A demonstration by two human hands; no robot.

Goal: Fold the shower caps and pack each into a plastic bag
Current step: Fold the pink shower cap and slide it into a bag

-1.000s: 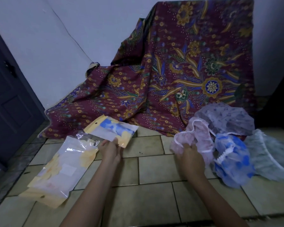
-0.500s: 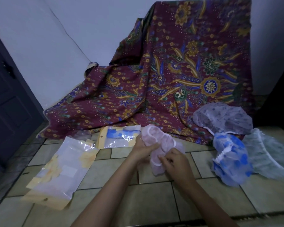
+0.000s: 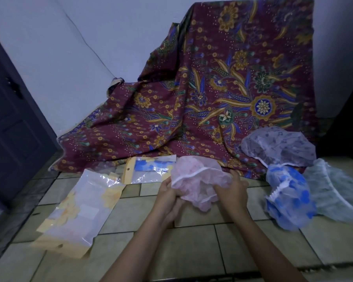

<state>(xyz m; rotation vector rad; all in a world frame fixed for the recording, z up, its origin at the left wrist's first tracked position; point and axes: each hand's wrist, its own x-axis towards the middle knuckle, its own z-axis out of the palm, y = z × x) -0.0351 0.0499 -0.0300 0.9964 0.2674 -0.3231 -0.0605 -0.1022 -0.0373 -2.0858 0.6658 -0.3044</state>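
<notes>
Over the tiled floor, head view: left hand and right hand both have their grip clenched on the pink shower cap, held spread between them just above the tiles. Left of the hands lie a large plastic bag and a smaller bag holding a blue cap; to the right sit a blue-spotted cap, a pale green cap and a grey-lilac cap, the last against the batik cloth.
</notes>
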